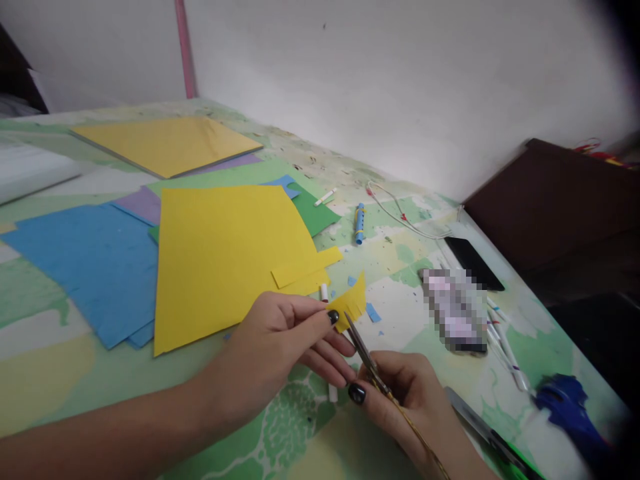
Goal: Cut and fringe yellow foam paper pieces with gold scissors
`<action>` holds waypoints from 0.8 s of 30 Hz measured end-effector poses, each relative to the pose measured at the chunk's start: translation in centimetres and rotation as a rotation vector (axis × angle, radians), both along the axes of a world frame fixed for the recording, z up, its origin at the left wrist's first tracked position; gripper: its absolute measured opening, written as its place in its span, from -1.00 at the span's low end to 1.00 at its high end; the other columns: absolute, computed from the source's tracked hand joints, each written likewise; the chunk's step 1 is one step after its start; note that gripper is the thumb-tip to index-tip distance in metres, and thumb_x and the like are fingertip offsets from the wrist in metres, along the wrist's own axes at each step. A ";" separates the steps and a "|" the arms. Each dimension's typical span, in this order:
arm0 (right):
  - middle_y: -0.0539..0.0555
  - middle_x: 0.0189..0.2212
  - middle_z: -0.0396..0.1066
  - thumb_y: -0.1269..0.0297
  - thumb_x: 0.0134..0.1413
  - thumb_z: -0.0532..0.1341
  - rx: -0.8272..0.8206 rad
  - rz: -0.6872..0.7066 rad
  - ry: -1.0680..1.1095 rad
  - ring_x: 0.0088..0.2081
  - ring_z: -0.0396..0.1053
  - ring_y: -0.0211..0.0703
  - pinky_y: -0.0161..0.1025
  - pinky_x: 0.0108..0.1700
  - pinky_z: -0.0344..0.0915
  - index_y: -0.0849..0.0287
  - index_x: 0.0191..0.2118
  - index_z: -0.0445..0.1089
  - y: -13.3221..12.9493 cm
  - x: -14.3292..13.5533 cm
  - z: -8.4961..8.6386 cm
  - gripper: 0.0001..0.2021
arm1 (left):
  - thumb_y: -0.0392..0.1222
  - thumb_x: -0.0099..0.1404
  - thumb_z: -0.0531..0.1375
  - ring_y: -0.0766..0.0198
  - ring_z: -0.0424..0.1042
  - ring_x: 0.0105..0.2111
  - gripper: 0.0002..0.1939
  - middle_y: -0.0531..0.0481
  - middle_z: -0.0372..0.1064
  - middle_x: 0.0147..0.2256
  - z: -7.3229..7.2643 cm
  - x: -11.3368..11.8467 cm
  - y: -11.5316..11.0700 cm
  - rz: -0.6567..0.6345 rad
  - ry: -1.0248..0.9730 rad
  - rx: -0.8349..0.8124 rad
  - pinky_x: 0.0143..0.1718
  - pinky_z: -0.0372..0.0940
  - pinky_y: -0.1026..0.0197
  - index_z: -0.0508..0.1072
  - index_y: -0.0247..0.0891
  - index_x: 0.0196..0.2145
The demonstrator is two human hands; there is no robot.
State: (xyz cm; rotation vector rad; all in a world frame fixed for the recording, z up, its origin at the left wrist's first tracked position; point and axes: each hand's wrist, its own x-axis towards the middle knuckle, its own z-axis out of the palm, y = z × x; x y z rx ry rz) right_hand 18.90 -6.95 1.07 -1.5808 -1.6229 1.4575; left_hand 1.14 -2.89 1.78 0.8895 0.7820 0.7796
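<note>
My left hand (295, 340) pinches a small piece of yellow paper (356, 300) between thumb and fingers; slits run into its lower edge. In my right hand (410, 393) is a pair of scissors (367, 359), its blade tips touching the lower side of that piece. The handles are mostly hidden by my hand. A large yellow sheet (225, 247) lies beyond my left hand, with yellow strips (305, 268) at its right corner. Blue scraps (373, 312) are on the table near the held piece. A white marker (324, 292) shows partly behind my left hand.
Blue sheets (100, 260) lie left, a yellow pad (170, 143) behind. A rolled blue paper tube (359, 223) stands near a white cord (400, 210). Two phones, one black (475, 263), and several markers (507, 353) lie right. Green-handled scissors (490, 433) and a blue object (567, 407) are near the right edge.
</note>
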 end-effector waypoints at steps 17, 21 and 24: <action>-0.13 -0.68 -0.11 0.14 -0.07 0.17 0.064 0.013 -0.059 -0.59 -0.15 -0.37 -0.36 -0.60 -0.20 0.18 -0.64 0.07 0.2 -0.3 -0.1 -0.67 | -0.20 0.22 0.10 0.29 0.49 -0.57 -0.72 -0.10 0.50 -0.58 0.1 0.2 -0.2 0.035 0.034 -0.007 -0.50 0.38 0.34 0.47 -0.40 -0.53; -0.14 -0.70 -0.11 0.20 -0.11 0.20 0.066 -0.013 -0.043 -0.61 -0.15 -0.38 -0.36 -0.61 -0.20 0.17 -0.66 0.05 0.3 -0.5 0.0 -0.67 | -0.19 0.23 0.10 0.28 0.49 -0.55 -0.72 -0.10 0.50 -0.57 0.1 0.1 -0.3 0.033 0.028 -0.005 -0.49 0.38 0.34 0.48 -0.40 -0.52; -0.13 -0.70 -0.11 0.21 -0.14 0.23 0.065 -0.021 -0.044 -0.61 -0.15 -0.39 -0.37 -0.61 -0.20 0.17 -0.67 0.04 0.4 -0.5 -0.1 -0.66 | -0.18 0.23 0.10 0.29 0.49 -0.56 -0.72 -0.10 0.50 -0.57 0.2 0.1 -0.3 0.030 0.028 -0.006 -0.49 0.38 0.34 0.48 -0.40 -0.52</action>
